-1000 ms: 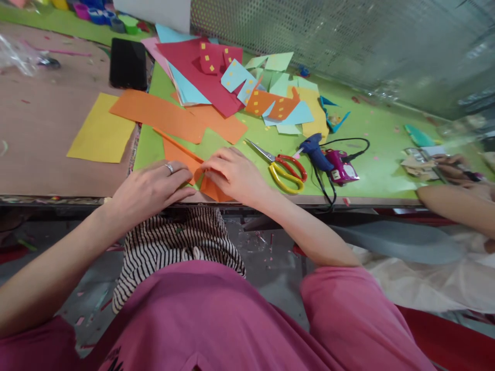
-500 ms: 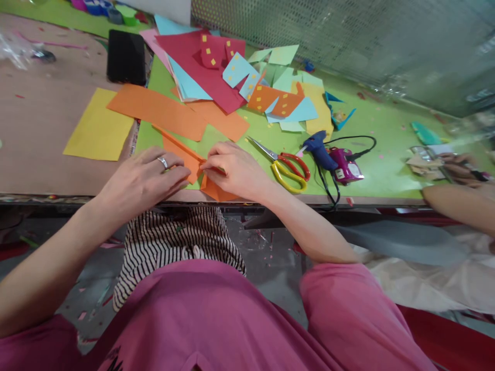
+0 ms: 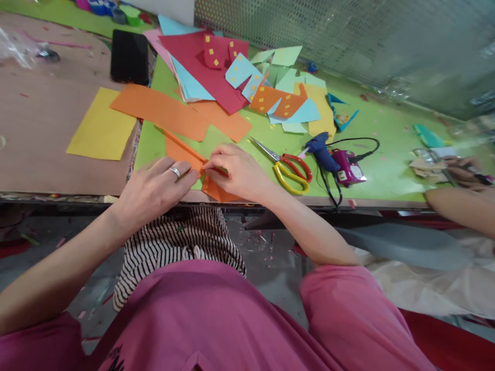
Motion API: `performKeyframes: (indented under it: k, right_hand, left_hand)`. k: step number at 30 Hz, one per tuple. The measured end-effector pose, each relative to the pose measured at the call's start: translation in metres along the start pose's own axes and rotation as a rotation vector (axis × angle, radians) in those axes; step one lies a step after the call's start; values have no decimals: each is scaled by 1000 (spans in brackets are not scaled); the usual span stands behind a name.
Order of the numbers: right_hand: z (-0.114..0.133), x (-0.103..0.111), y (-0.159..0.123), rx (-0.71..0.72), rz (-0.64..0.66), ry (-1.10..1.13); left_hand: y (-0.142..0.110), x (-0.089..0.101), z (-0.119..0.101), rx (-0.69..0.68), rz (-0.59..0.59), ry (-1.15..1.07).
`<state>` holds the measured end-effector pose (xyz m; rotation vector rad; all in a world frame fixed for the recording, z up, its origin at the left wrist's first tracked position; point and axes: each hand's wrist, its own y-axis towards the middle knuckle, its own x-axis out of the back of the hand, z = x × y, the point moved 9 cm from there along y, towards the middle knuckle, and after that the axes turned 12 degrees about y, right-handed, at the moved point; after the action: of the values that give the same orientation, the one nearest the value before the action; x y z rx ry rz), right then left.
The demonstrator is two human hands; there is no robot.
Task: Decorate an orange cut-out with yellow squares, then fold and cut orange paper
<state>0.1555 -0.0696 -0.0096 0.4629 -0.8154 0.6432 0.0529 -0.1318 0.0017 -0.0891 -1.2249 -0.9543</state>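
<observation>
Both my hands rest on a folded orange paper [image 3: 182, 152] at the near edge of the green table top [image 3: 375, 170]. My left hand [image 3: 154, 189], with a ring on one finger, lies with its fingers together and pressed flat on the paper's left part. My right hand [image 3: 235, 172] pinches the paper's fold with fingertips closed on it. A corner of the orange paper [image 3: 216, 193] sticks out under my right palm. Red-and-yellow scissors [image 3: 284, 169] lie just right of my right hand.
A blue glue gun [image 3: 320, 149] and a pink plug [image 3: 348, 172] with a black cord lie past the scissors. Coloured paper sheets [image 3: 216, 77], a yellow sheet [image 3: 101, 124] and a black phone [image 3: 129, 49] lie farther back. Another person's hands [image 3: 460, 172] work at the right.
My left hand slid right along the orange paper toward my right hand, fingers flattening. My right hand kept its pinch on the fold. The view shifted slightly.
</observation>
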Motion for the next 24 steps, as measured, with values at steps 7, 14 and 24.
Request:
performKeyframes:
  k: [7,14,24]
  right_hand:
    - [13,-5,0,88,17,-3]
    - [16,-12,12,118,82,1]
    - [21,-17,14,160,120,-43]
  left_hand:
    - [-14,5,3,159,-57,-65]
    - [-20,-2,13,229,-34,-212]
    - [-19,-13,21,388,85,-276]
